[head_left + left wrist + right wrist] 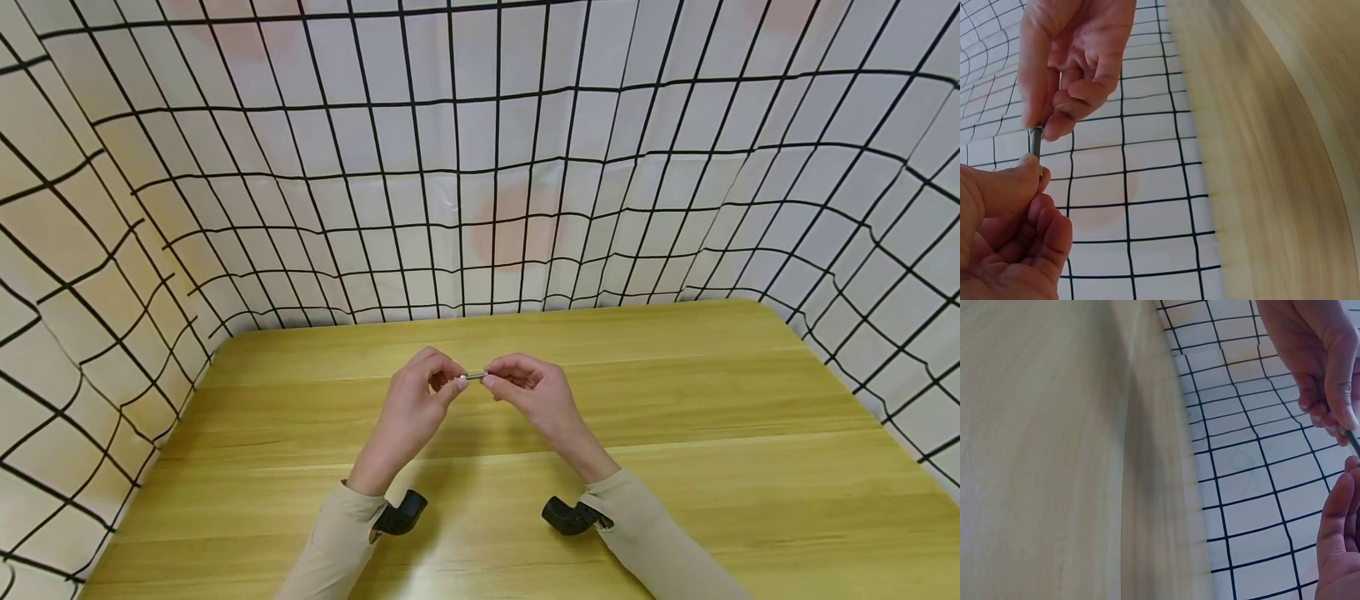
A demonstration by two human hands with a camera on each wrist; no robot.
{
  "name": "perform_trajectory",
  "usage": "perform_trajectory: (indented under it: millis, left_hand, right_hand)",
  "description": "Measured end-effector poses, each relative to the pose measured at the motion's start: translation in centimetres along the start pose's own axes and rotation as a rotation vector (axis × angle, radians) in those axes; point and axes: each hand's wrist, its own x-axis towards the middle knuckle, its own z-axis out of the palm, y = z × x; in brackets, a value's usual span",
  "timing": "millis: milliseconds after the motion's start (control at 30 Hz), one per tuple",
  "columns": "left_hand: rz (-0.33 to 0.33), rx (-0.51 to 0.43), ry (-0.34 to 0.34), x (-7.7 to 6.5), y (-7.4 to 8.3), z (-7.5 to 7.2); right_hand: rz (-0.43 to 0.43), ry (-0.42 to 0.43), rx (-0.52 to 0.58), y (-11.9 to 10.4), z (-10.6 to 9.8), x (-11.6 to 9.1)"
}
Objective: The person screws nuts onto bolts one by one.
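Observation:
A short, thin grey metal rod (475,377) spans the gap between both hands above the table. My left hand (415,402) pinches one end between thumb and fingertips, and my right hand (542,398) pinches the other. In the left wrist view the bare middle of the rod (1036,142) stands nearly upright, with a small brassy bit showing by the left thumb. The right wrist view catches the rod (1352,440) at its edge, partly cut off. Fingertips hide both ends.
Under the hands spreads a wood-grain table (300,467). White sheeting with a black grid (420,192) rises at the back and sides. Each beige sleeve (330,533) has a black wrist mount (401,512) at its cuff.

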Motion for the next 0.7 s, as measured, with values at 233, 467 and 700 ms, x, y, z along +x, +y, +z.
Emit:
perform_trajectory:
  millis: [233, 467, 700]
  left_hand:
    - [0.018, 0.005, -0.002, 0.0, -0.1, 0.0]
    - [0.025, 0.011, -0.006, -0.1, -0.2, 0.1]
    - [0.043, -0.001, 0.006, -0.2, 0.0, 0.3]
  right_hand:
    - [0.006, -0.015, -0.035, -2.1, 0.2, -0.5]
    - [0.008, -0.022, -0.069, -3.2, 0.2, -0.9]
    - [0.029, -0.023, -0.056, -1.6, 0.1, -0.4]
